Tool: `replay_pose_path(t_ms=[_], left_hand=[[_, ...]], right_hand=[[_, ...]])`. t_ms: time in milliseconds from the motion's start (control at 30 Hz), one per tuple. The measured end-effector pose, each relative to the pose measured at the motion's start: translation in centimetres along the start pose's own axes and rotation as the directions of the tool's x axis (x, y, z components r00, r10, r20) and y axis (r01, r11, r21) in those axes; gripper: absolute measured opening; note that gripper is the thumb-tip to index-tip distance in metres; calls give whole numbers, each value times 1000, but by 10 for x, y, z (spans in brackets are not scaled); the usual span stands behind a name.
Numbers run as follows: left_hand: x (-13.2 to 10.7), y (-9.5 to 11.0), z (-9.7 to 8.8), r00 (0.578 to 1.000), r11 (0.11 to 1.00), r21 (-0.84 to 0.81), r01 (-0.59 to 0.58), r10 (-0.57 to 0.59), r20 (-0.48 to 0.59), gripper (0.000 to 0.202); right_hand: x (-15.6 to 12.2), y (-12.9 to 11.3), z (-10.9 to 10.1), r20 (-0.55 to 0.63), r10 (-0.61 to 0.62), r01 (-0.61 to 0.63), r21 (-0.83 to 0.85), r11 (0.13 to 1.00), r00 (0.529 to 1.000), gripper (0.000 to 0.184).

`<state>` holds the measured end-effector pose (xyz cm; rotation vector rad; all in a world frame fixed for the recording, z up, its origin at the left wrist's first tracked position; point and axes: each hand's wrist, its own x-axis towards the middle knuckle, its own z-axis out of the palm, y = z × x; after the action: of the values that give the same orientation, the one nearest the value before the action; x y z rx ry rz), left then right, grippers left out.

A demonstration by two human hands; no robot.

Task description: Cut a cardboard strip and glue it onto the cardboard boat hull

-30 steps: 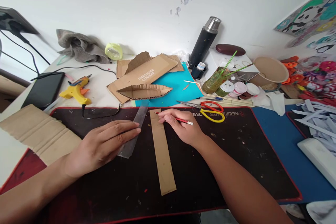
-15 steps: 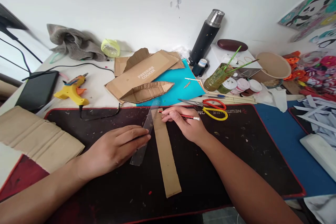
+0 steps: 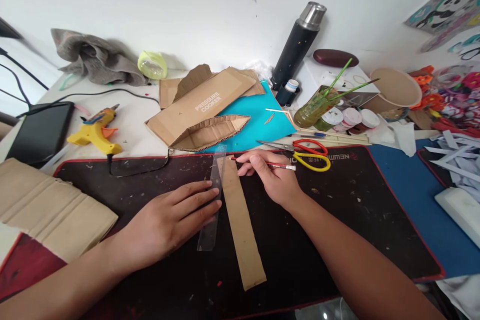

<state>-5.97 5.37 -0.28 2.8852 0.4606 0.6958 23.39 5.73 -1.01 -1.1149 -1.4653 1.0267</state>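
Note:
A narrow cardboard strip lies lengthwise on the black mat. Along its left side, near the top, is a clear plastic ruler, its upper end touching or overlapping the strip's corner. My left hand lies palm down with fingers stretched out, the fingertips resting on the ruler. Pinched in my right hand is a red and black pencil, its tip at the strip's top end. Just beyond that hand are scissors with red and yellow handles.
A boat-shaped cardboard piece and flat cardboard lie behind the mat. To the left are a yellow glue gun with its cord and a folded cardboard piece. A dark flask and paint jars stand back right.
The ruler has turned more upright and its upper end has shifted toward the strip. My left fingers are more spread. The pencil stays in my right hand.

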Motion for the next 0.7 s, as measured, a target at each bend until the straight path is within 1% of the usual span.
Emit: replay_pose_path(t_ms=[167, 433, 700], left_hand=[[-2, 0, -1, 1000, 1000, 7, -15, 15, 19, 32], [7, 2, -3, 1000, 1000, 5, -18, 18, -17, 29], [2, 0, 1, 999, 1000, -1, -27, 27, -23, 31]], right_hand=[[0, 0, 1, -5, 2, -2, 3, 1000, 1000, 44], [-1, -1, 2, -9, 10, -10, 10, 1000, 1000, 43], [-1, 0, 2, -4, 11, -11, 14, 1000, 1000, 41]])
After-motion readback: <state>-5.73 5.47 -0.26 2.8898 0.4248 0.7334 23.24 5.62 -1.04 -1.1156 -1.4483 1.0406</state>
